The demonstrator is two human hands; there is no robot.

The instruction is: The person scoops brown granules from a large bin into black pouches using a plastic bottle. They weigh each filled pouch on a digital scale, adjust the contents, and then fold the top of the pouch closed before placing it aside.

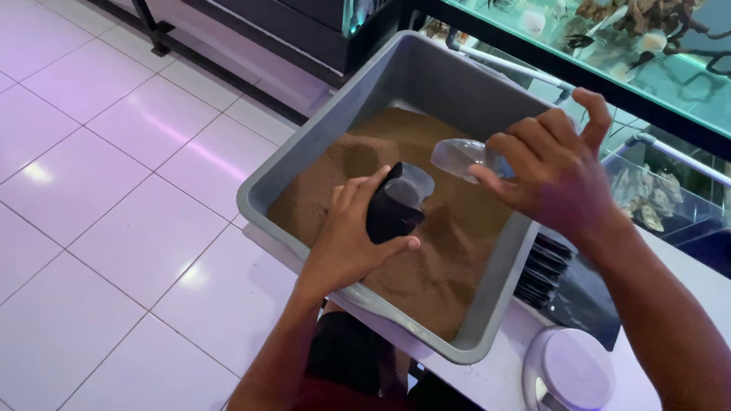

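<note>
over brown sand (432,257), left hand (354,236) gripping half-hidden black pouch (392,210)

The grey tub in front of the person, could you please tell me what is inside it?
The grey tub holds brown granular material. Above it, the left hand holds a black pouch and the right hand a clear scoop. The tub's floor is covered.

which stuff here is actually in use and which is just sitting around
In use:
- left hand holding a black pouch
- right hand holding a clear plastic scoop
- grey plastic tub of brown granular substrate

Lying about:
- round white scale
- stack of black trays
- glass aquarium
</note>
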